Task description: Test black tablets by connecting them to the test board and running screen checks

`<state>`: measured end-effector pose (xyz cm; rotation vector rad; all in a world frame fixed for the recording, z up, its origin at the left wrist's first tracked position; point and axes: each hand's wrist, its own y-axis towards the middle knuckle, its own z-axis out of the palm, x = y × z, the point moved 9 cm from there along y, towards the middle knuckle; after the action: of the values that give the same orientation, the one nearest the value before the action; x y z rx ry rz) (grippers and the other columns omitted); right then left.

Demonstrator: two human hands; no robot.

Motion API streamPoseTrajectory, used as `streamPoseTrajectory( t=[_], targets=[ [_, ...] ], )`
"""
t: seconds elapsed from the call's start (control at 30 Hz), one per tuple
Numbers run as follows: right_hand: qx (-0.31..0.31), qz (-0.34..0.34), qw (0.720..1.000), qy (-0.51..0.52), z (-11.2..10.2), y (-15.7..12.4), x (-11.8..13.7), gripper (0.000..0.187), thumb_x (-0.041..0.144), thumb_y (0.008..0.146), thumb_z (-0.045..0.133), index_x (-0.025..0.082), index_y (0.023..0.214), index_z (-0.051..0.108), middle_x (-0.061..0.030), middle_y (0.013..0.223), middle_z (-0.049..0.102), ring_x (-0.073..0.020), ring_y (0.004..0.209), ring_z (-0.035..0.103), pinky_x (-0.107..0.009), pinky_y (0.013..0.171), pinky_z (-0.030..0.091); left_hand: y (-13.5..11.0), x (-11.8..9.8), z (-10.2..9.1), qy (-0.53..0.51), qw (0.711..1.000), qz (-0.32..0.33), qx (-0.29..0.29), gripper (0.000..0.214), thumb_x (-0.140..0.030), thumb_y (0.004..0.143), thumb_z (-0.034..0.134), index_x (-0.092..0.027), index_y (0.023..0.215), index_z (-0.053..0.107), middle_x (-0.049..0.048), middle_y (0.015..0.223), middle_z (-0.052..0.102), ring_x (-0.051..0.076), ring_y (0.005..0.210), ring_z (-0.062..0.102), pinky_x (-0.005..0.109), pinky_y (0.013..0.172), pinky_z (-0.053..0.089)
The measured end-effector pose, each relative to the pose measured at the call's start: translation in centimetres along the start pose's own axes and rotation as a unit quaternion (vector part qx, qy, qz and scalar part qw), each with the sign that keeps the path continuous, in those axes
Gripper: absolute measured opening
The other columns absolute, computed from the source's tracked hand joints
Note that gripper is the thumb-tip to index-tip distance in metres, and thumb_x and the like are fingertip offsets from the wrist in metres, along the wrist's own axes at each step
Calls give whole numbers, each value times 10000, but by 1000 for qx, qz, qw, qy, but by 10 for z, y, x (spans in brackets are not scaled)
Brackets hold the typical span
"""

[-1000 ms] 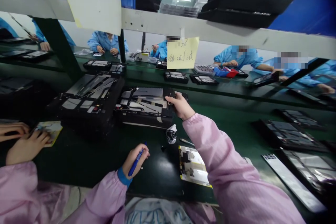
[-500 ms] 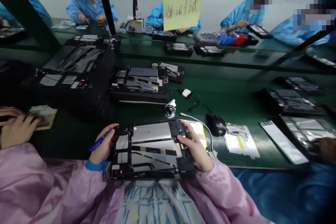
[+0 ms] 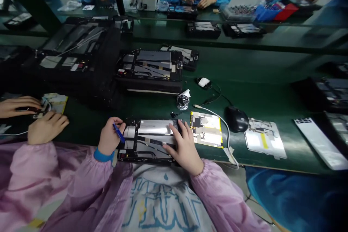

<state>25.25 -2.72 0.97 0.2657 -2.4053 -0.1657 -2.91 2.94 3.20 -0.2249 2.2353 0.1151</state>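
An opened tablet (image 3: 156,127), with silver battery cells and cables in a black frame, lies at the bench's near edge in front of me. My left hand (image 3: 108,138) is closed on a slim blue pen-like tool (image 3: 119,133) at the tablet's left end; its exact kind is unclear. With fingers spread, my right hand (image 3: 187,148) rests over the tablet's right end and hides part of it. Just right of that hand lies a yellow-edged panel (image 3: 206,130) with a circuit board. Behind the tablet sits a small roll of silvery parts (image 3: 183,100).
Stacks of opened tablets (image 3: 149,67) stand behind and at left (image 3: 70,50). A black mouse (image 3: 236,119), a white cable (image 3: 217,116), a metal plate (image 3: 265,137) and a white strip (image 3: 322,143) lie rightward. A co-worker's hands (image 3: 47,127) work at left. A shelf crosses the back.
The tablet has gone from being held up between both hands to lying on the bench. My right hand has shifted from its edge onto its top. The view has tilted down.
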Motion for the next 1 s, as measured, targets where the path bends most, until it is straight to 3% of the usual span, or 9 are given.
streamPoseTrajectory(
  t=[0.17,0.3,0.43,0.53,0.63,0.7,0.77,0.87,1.0],
  targets=[
    [-13,-4,1000,28,1,1,-1,431,342,875,566,299,1303,534,-89,1520,293,-390,1440,148,-659,1090,297,-5,-1,1,3,1000,-11,9,271,-443,721,624,-209,804,516,40,816,648,198,731,638,316,704,488],
    [-35,0,998,45,-1,3,-2,222,263,875,524,240,1050,658,-99,1453,407,-364,1430,196,-648,1097,281,-1,0,-2,-21,999,-21,23,332,-481,690,654,-200,759,490,53,856,650,178,701,607,328,734,478],
    [-52,1,997,53,-4,3,1,110,248,845,536,221,860,642,-101,1399,486,-372,1421,232,-706,1094,164,1,-12,-12,-21,1000,0,0,324,-447,678,674,-202,721,466,25,794,596,167,706,563,301,704,450],
    [-48,-44,993,101,-9,2,7,109,232,848,509,233,831,616,-91,1248,612,-333,1383,344,-689,1117,111,-1,-25,-10,-13,999,23,22,272,-412,720,643,-210,716,461,-18,677,477,144,618,466,266,607,397],
    [-23,-128,970,203,-23,2,17,136,211,866,465,246,867,596,-59,952,709,-250,1117,611,-593,1116,273,-2,-33,-7,-29,998,22,57,263,-396,767,604,-215,702,424,-37,614,379,130,556,385,251,533,335],
    [-9,-195,947,255,-40,2,24,174,190,857,445,250,912,598,-45,858,711,-208,915,672,-506,1024,426,-3,-44,-11,-35,998,34,45,288,-372,779,600,-211,675,386,-45,592,360,119,533,359,244,511,311],
    [11,-259,928,268,-60,3,32,240,157,824,435,254,953,612,-41,843,716,-195,840,671,-441,902,504,-7,-65,-22,-30,996,80,4,303,-328,787,607,-206,651,366,-49,585,372,107,528,359,238,514,313],
    [78,-323,912,239,-84,4,47,382,90,742,425,255,1019,630,-37,903,732,-193,874,672,-397,830,519,-22,-106,-43,-33,975,204,-81,323,-260,795,622,-199,617,360,-52,578,400,89,533,392,227,542,355],
    [176,-306,915,193,-93,8,60,457,104,717,433,188,1115,642,-88,1066,717,-217,980,668,-385,865,529,-50,-139,-72,-54,916,349,-191,383,-199,719,704,-198,561,356,-49,558,470,87,535,489,224,551,419]
  ],
)
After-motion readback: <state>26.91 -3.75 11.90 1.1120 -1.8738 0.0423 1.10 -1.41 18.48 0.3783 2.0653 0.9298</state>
